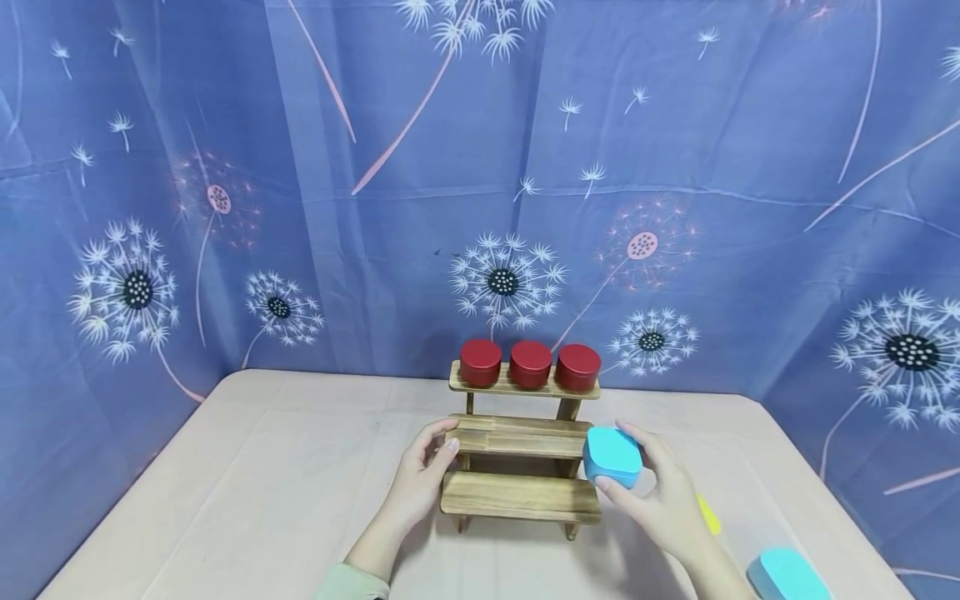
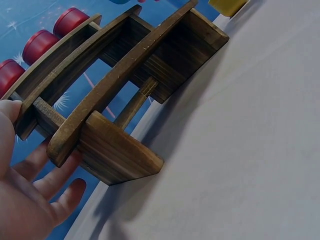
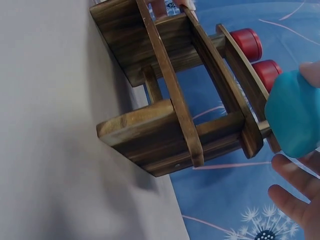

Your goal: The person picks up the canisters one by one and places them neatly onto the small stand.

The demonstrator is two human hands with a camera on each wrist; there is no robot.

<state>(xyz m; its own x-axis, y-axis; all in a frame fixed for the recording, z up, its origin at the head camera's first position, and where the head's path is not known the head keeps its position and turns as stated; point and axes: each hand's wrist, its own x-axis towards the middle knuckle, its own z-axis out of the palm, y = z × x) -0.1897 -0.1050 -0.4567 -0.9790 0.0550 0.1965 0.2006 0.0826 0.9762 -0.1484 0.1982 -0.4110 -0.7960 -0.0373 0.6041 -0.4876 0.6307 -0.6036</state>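
A three-step wooden display stand (image 1: 521,496) stands on the table. On its top step sit three round red tins (image 1: 530,364) in a row. My left hand (image 1: 422,475) grips the left end of the middle step, thumb at the front edge and fingers around behind, as the left wrist view shows. Between the thumb and fingers of my right hand (image 1: 663,496) is a light-blue rounded-square box (image 1: 613,454), held at the right end of the middle step. The right wrist view shows this blue box (image 3: 292,115) raised beside the stand.
Another light-blue box (image 1: 787,575) lies at the table's front right. A yellow thing (image 1: 708,514) shows partly behind my right forearm. A blue dandelion-print curtain (image 1: 405,250) hangs around the back and sides of the pale tabletop (image 1: 285,483).
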